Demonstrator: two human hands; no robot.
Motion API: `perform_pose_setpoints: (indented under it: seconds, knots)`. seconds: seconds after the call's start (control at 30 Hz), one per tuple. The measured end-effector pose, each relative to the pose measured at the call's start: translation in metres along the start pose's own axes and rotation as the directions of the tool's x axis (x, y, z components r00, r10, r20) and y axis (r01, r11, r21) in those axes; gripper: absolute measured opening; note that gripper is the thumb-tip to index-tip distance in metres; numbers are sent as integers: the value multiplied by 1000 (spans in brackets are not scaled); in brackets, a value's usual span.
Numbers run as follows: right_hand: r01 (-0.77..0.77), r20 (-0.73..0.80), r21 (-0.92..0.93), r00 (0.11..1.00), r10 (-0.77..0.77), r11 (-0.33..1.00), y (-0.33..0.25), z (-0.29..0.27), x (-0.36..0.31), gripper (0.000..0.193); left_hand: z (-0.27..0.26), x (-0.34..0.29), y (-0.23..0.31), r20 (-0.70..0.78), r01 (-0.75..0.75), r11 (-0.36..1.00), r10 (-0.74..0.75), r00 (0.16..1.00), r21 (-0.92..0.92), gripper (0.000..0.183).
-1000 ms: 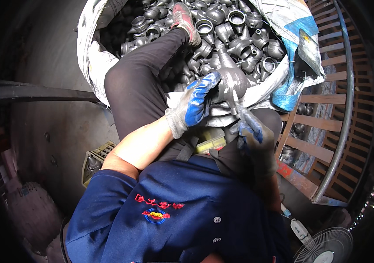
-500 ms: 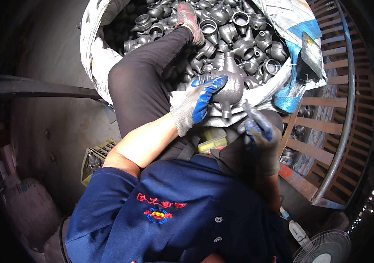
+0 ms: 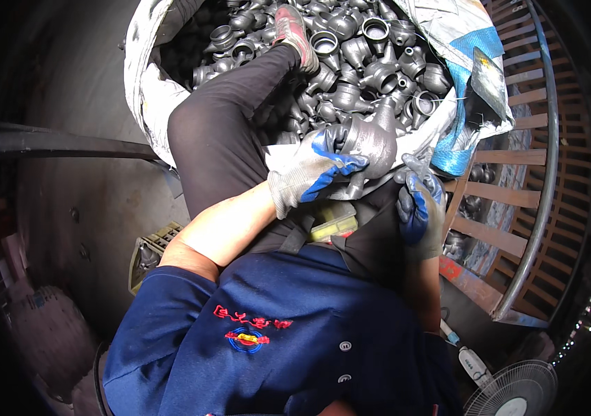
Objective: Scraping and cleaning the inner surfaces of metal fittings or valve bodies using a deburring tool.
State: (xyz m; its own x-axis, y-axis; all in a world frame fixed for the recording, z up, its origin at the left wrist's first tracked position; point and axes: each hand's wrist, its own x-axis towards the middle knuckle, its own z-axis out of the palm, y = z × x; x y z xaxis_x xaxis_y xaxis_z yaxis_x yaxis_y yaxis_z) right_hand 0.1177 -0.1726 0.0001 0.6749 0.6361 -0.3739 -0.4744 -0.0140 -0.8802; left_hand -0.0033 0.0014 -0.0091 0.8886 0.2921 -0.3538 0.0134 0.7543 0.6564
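Note:
My left hand [image 3: 315,170], in a grey glove with a blue coated palm, grips a dark grey metal casting [image 3: 377,144] with a bulging round body, a tapering neck and a short stub. The casting is tilted over my lap at the near rim of a big white woven sack [image 3: 148,97]. Close to its right side is my right hand [image 3: 421,208], gloved alike, its fingers curled together. Whatever they may hold is too small or hidden to make out. Many similar castings [image 3: 351,97] fill the sack.
One shoe [image 3: 291,31] of mine rests among the castings. A slatted metal rack [image 3: 503,194] stands to the right. A yellow box [image 3: 333,222] lies at my lap, a crate [image 3: 139,267] on the left floor, and a fan [image 3: 514,399] with a power strip [image 3: 474,366] at lower right.
The casting has turned in my left hand, its neck now leaning right, and moved slightly right. My right hand has shifted a little right, and its fingers have curled in more.

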Motion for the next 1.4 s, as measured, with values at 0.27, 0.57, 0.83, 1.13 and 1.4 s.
perform_pose_setpoints:
  seconds: [0.27,0.57,0.83,1.13,1.4]
  knots:
    - [-42,10,88,999,41,995,8,-2,3,33,-7,6,-11,-73,-21,995,28,997,98,18]
    - [-11,-17,25,1000,11,1000,3,11,4,36,-9,7,-10,146,-14,988,-8,989,155,41]
    - [132,59,-136,990,-125,982,-14,15,33,37,-4,-1,-5,160,60,988,-83,984,142,42]
    - [86,-21,-65,996,-87,994,-6,17,40,30,-5,-1,-10,64,38,956,-59,996,292,27]
    - [90,-53,112,995,-85,990,-1,11,46,24,-4,1,-9,12,-36,886,34,999,462,29]
